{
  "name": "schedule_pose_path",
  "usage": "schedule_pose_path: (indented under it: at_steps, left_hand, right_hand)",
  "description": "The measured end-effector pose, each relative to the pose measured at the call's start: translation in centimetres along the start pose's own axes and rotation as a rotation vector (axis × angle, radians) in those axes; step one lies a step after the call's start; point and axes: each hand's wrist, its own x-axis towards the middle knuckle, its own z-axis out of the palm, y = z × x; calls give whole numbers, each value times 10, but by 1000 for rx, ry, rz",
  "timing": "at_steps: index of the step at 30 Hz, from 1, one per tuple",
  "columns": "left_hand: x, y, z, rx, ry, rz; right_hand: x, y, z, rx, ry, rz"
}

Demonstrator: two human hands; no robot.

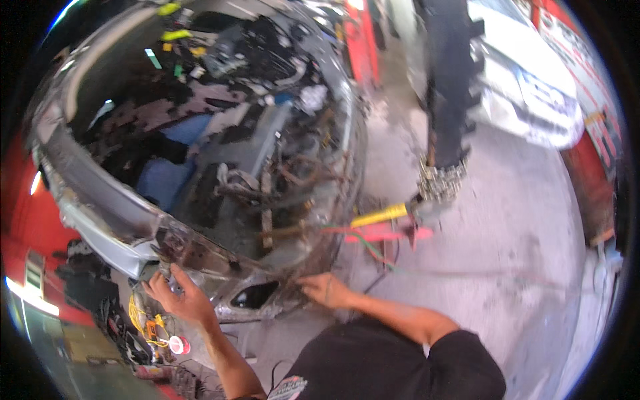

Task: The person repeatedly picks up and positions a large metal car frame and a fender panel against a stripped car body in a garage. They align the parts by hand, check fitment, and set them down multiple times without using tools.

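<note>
A stripped car body (pixel 110 193) with bare, worn metal edges fills the left and middle of the head view. At its near left corner my left hand (pixel 180 298) is closed around a small greyish metal thing, too blurred to name, whose narrow end points up against the panel. My right hand (pixel 327 291) lies with its fingers stretched out on the near right corner of the body, beside a dark oval opening (pixel 255 295) in the metal. Nothing shows in that hand.
Loose parts and blue pieces (pixel 163 180) lie inside the shell. On the right stand a dark post (pixel 448 80) with a chain (pixel 441 180), a yellow bar (pixel 379 215) and a white car (pixel 523 87). A hose (pixel 427 271) crosses the floor; a yellow cord (pixel 137 317) lies lower left.
</note>
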Motion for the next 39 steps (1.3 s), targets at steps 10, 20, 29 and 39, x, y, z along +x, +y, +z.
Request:
schedule_pose_path:
  at_steps: [10, 20, 29, 39]
  left_hand:
    - [-41, 59, -17, -979, 123, 82]
    - [-173, 241, 8, -1306, -1272, -98]
    - [-408, 371, 114, -697, -2050, 635]
    - [-500, 585, 169, -769, -1915, 588]
  right_hand:
    - [-171, 105, 11, -313, 156, 592]
    - [-349, 163, -54, -357, 287, 937]
    - [-466, 188, -243, -399, 257, 1084]
    - [-570, 273, -403, -549, 625, 909]
